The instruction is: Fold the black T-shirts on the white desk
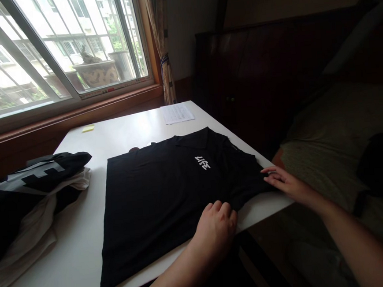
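From here, daylight glares through the window (59, 43) at ten o'clock and shines off the counter (137, 125); from one to three, I see mostly murk.

The fingertips of your left hand (217, 224) are hidden under its knuckles; whether they grip the black shirt (155, 190) cannot be determined. The bottom edge cuts your left forearm (175, 273); the left edge, the clothes pile (34, 209). Print on the papers (178, 113) is illegibly small.

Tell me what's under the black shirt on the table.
The white table lies under the black shirt. A small dark object shows at the shirt's far edge; whether it reaches beneath can't be told. Anything else under the cloth is covered.
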Action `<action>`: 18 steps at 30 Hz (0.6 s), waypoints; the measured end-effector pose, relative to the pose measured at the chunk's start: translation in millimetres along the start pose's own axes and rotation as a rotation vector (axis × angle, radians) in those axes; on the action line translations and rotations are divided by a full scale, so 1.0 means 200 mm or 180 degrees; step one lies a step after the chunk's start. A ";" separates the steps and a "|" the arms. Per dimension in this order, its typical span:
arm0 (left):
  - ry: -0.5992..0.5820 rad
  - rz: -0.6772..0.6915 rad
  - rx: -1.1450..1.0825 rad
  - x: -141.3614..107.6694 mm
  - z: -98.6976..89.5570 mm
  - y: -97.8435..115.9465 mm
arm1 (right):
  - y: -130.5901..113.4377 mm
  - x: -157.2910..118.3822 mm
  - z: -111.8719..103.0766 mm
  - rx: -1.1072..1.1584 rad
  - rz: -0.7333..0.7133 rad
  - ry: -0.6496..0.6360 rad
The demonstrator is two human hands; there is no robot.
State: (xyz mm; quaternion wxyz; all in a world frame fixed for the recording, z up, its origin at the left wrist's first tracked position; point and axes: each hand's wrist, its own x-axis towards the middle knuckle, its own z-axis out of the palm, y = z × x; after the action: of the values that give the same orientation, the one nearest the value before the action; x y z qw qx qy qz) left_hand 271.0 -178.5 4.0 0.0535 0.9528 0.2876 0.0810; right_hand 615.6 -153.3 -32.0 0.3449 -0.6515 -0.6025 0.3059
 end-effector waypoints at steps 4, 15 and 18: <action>-0.0042 0.0338 0.0013 -0.01 -0.01 -0.03 | 0.03 -0.01 0.00 -0.0251 -0.0087 0.0154; 0.0252 0.0563 -0.0080 0.07 -0.15 -0.04 | -0.02 -0.03 -0.02 -0.1243 -0.0758 0.0399; 0.0428 0.0691 0.0090 0.13 -0.09 0.00 | -0.10 -0.01 0.05 -0.1371 -0.1187 0.0621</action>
State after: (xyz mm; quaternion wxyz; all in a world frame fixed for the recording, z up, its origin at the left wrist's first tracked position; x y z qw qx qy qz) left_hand 289.1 -162.5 24.2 0.0116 0.9714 0.1867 0.1460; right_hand 596.7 -153.2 -20.9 0.3052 -0.6140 -0.7269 0.0385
